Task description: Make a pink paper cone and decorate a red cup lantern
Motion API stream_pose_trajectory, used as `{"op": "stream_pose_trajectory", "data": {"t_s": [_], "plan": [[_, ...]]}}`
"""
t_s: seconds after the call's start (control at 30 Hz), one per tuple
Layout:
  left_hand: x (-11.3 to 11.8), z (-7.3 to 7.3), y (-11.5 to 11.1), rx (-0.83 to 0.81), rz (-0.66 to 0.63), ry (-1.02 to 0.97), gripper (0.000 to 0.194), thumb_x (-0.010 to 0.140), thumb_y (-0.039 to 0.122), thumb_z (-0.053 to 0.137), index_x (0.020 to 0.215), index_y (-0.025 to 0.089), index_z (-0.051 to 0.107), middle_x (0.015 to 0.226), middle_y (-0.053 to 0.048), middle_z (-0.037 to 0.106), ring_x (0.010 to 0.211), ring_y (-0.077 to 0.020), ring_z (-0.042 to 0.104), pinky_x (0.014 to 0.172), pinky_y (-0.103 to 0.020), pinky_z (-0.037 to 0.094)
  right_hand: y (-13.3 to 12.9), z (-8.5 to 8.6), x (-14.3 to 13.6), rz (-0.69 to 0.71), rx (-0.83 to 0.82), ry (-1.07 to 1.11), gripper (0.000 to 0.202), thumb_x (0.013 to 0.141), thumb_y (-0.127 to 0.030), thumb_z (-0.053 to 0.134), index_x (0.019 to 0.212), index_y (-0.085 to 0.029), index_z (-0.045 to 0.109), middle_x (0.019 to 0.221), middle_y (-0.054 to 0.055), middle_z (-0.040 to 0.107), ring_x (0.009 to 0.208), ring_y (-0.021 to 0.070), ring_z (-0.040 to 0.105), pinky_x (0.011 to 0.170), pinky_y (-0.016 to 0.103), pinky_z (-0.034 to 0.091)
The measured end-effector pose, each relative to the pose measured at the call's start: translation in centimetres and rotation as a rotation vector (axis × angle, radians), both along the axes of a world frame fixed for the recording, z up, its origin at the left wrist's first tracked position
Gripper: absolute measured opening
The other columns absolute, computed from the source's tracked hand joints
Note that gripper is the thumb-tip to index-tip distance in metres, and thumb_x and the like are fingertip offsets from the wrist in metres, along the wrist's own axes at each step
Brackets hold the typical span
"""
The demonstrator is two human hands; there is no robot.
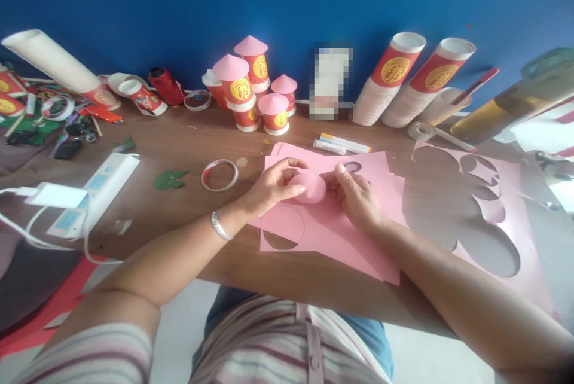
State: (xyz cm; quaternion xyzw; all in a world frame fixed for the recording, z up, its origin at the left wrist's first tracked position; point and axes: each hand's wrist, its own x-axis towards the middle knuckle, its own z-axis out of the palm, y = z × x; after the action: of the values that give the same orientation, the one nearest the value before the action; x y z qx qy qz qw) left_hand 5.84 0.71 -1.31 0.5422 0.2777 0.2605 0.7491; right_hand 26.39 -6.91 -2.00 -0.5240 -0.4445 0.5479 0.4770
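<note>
Far left of the grip, a white power strip (104, 179); nearer, a ring of tape (204, 176). Beyond the left hand: printed cups (237, 91) with four pink cones (230, 67) on top — that part looks done. Left hand (271, 188) pinches a small pink paper piece (313, 188) between thumb and fingers; it appears unfixed. Pink sheets (334, 243) lie below, one with a round opening. Right hand (360, 198) curled just right of the piece — contact cannot be told; a dark loop (353, 162), possibly a scissor handle, sits just beyond. Right of and behind the grip, two cup stacks (388, 73), without cones. Far right, a scalloped pink offcut (515, 204); several rounds apparently cut.
</note>
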Motion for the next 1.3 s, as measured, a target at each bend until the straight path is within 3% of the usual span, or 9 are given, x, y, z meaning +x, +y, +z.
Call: {"op": "stream_pose_trajectory", "data": {"t_s": [0.13,0.33,0.47,0.63,0.77,0.97,1.3], "plan": [[0.1,-0.1,0.2,-0.071,0.064,-0.058,0.048,0.077,0.028,0.081,0.118,0.019,0.058,0.098,-0.004,0.069,0.087,-0.0147,0.064,0.082,-0.028,0.048,0.1,0.1,0.2,0.018,0.000,-0.068,0.063,0.090,-0.078,0.051,0.073,-0.020,0.069,0.071,0.004,0.063,0.076,0.0199,0.058,0.069,0.032,0.045],[0.2,0.4,0.1,-0.124,0.135,-0.063,0.049,0.076,0.032,0.083,0.114,0.018,0.057,0.097,-0.004,0.072,0.083,-0.0158,0.066,0.080,-0.030,0.049,0.1,1.3,-0.1,-0.015,-0.056,-0.135,0.055,0.072,-0.072,0.076,0.070,-0.019,0.065,0.067,0.000,0.057,0.064,0.0132,0.046,0.059,0.028,0.037],[0.1,0.3,0.1,-0.136,0.139,-0.042,0.050,0.077,0.034,0.083,0.116,0.019,0.057,0.098,-0.004,0.070,0.082,-0.0157,0.065,0.074,-0.028,0.047,0.1,1.3,-0.2,-0.067,-0.056,-0.036,0.050,0.071,-0.067,0.079,0.069,-0.019,0.065,0.066,-0.001,0.055,0.063,0.0118,0.044,0.060,0.027,0.037],[0.0,0.0,0.3,-0.089,0.140,-0.011,0.050,0.077,0.035,0.083,0.117,0.020,0.057,0.091,-0.001,0.069,0.082,-0.0150,0.064,0.077,-0.028,0.045,0.4,0.2,0.1,-0.084,-0.048,0.055,0.049,0.076,-0.065,0.078,0.070,-0.018,0.064,0.066,-0.001,0.053,0.062,0.0118,0.042,0.060,0.028,0.035],[0.0,-0.1,0.2,-0.073,0.147,-0.014,0.051,0.076,0.034,0.085,0.117,0.019,0.057,0.090,0.000,0.068,0.082,-0.0140,0.063,0.079,-0.029,0.044,0.5,-0.5,0.3,-0.082,-0.023,0.124,0.048,0.080,-0.065,0.075,0.069,-0.019,0.063,0.066,-0.001,0.054,0.066,0.0131,0.046,0.063,0.027,0.038],[0.2,-0.4,0.1,-0.096,0.161,-0.056,0.050,0.076,0.032,0.085,0.116,0.020,0.058,0.086,0.001,0.067,0.084,-0.0133,0.063,0.082,-0.028,0.045,0.5,0.0,-0.3,0.010,-0.074,0.272,0.036,0.064,-0.046,0.092,0.082,-0.021,0.074,0.079,0.001,0.070,0.084,0.0183,0.060,0.081,0.031,0.047],[0.4,0.0,-0.3,-0.021,0.122,0.006,0.049,0.076,0.031,0.085,0.116,0.020,0.060,0.081,0.003,0.062,0.079,-0.0121,0.060,0.078,-0.027,0.044,0.3,0.1,-0.2,0.103,-0.122,0.218,0.044,0.068,-0.055,0.087,0.089,-0.018,0.078,0.080,0.005,0.073,0.084,0.0230,0.064,0.079,0.036,0.049]]}}
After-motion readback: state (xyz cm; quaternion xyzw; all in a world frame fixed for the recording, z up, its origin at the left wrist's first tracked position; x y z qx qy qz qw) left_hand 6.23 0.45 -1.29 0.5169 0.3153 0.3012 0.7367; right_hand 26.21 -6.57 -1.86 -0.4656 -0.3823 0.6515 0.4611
